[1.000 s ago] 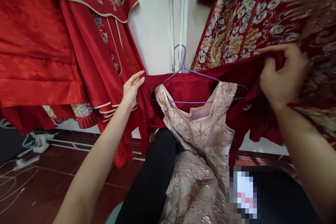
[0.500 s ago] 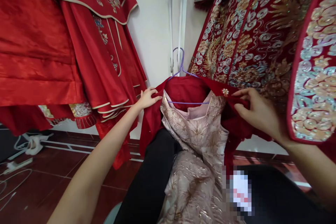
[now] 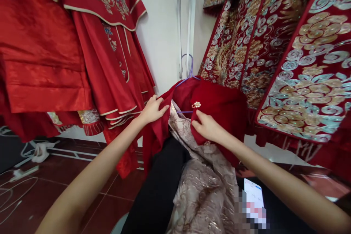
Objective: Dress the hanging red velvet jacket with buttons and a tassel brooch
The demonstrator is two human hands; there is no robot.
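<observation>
A dark red jacket (image 3: pixel 219 113) hangs over a purple hanger (image 3: pixel 189 75), outside a pale pink-gold brocade dress (image 3: pixel 203 186) that drapes across my lap. My right hand (image 3: pixel 207 126) grips the edge of the jacket's right front panel, now folded over the dress's neckline, just below a flower-shaped pearl button (image 3: pixel 196 105). On the other side my left hand (image 3: pixel 155 109) pinches the jacket's left front edge between thumb and fingers. Much of the dress's bodice is hidden under the red panel.
Red garments with cream piping (image 3: pixel 109 62) hang at the left. A heavily embroidered red garment (image 3: pixel 309 73) hangs at the right. A lit phone (image 3: pixel 253 197) rests on my right thigh. White cables (image 3: pixel 19 190) and a white shoe (image 3: pixel 40 151) lie on the left.
My right hand has drawn the jacket's right panel leftward across the dress's neckline, covering much of the bodice. My left hand keeps its place on the left edge.
</observation>
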